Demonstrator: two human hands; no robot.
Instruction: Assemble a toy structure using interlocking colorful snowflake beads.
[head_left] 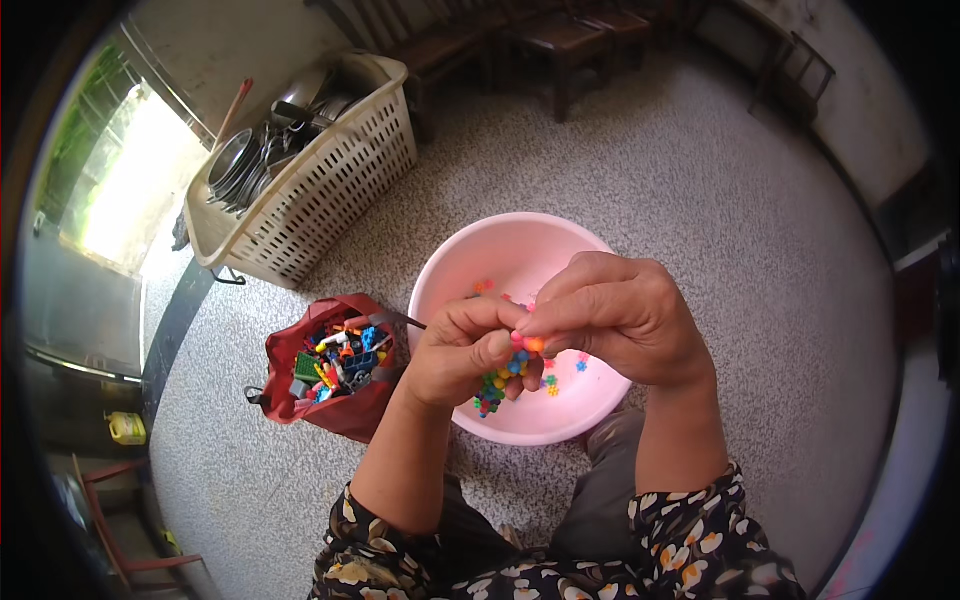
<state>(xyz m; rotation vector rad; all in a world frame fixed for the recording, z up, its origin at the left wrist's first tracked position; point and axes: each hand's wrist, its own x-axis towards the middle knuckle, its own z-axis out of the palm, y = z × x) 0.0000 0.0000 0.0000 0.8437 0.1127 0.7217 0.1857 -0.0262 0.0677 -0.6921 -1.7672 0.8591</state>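
Note:
Both my hands meet above a pink plastic basin. My left hand is closed around a chain of small coloured interlocking pieces, in yellow, blue, green and other colours, which hangs down over the basin. At the chain's upper end, my right hand pinches an orange and pink piece between thumb and fingers, touching the part my left hand holds. Its exact join is partly hidden by the fingers. Several loose flower-shaped pieces lie on the basin's bottom.
Left of the basin stands a red bag full of mixed toy bricks, its dark strap reaching the basin rim. Behind it is a cream slotted basket with pans. Wooden chairs line the back wall; a yellow container is at far left.

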